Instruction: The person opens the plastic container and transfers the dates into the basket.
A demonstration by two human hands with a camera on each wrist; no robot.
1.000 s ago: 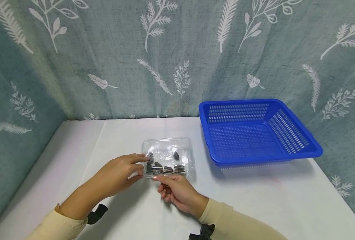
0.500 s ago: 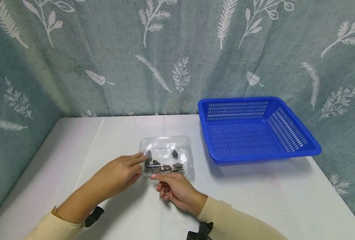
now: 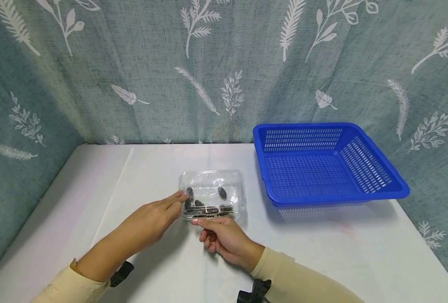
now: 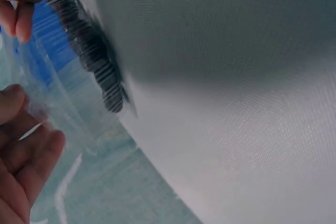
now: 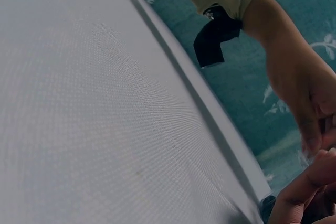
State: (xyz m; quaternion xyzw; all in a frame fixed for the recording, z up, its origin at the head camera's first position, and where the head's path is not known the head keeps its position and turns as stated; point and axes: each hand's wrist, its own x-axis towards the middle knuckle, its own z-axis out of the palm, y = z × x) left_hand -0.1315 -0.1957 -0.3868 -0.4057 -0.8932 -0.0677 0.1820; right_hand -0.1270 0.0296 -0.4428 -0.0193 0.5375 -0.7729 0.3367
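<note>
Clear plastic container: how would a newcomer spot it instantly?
On the white table, find the blue basket. Left of it, the left hand and right hand touch the clear plastic container. Unlike the basket, it is smaller, see-through, with dark oval pieces inside.

I have a white desk (image 3: 314, 256) in view, a long crease (image 3: 112, 191) running down its left part and a faint pink mark (image 3: 347, 228) on its right. A clear box (image 3: 208, 181) rests near the middle, though I can't tell whether all its base lies flat. The blue basket (image 3: 337, 198) stands behind the mark, apart from the box, its rim reaching past the desk's right edge.
</note>
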